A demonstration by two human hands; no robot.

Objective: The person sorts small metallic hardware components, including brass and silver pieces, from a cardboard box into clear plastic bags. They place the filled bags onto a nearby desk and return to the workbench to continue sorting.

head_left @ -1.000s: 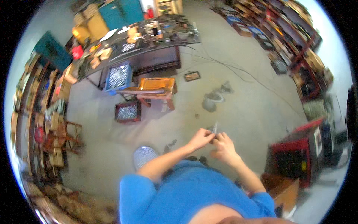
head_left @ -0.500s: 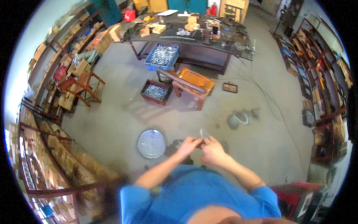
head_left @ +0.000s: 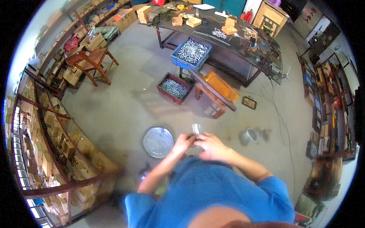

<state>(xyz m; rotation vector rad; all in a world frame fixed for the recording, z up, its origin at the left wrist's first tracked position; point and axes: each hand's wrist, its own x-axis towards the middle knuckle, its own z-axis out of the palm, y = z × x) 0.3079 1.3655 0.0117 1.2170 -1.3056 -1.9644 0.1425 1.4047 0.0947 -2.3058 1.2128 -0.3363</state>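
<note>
Close in front of my body, my left hand [head_left: 185,142] and my right hand [head_left: 211,145] meet with fingers closed. Between their fingertips a small shiny, pale piece [head_left: 196,128] sticks up, possibly clear plastic; its lower part is hidden by the fingers. On the floor left of my hands lies a round grey metal pan [head_left: 158,142] with rows of holes or dimples. A dark red crate [head_left: 164,92] and a blue crate [head_left: 176,62] farther ahead hold many small silvery metal parts.
A wooden chair [head_left: 224,89] stands beside the crates, before a dark workbench [head_left: 171,24] with small boxes and tools. Another wooden chair [head_left: 95,62] is at left. Shelves line both sides. Cables [head_left: 280,114] and a small dark frame [head_left: 249,102] lie on the floor.
My view has turned, so bench and crates appear farther right and the bench higher. My hands have come slightly closer to my body, still together on the shiny piece.
</note>
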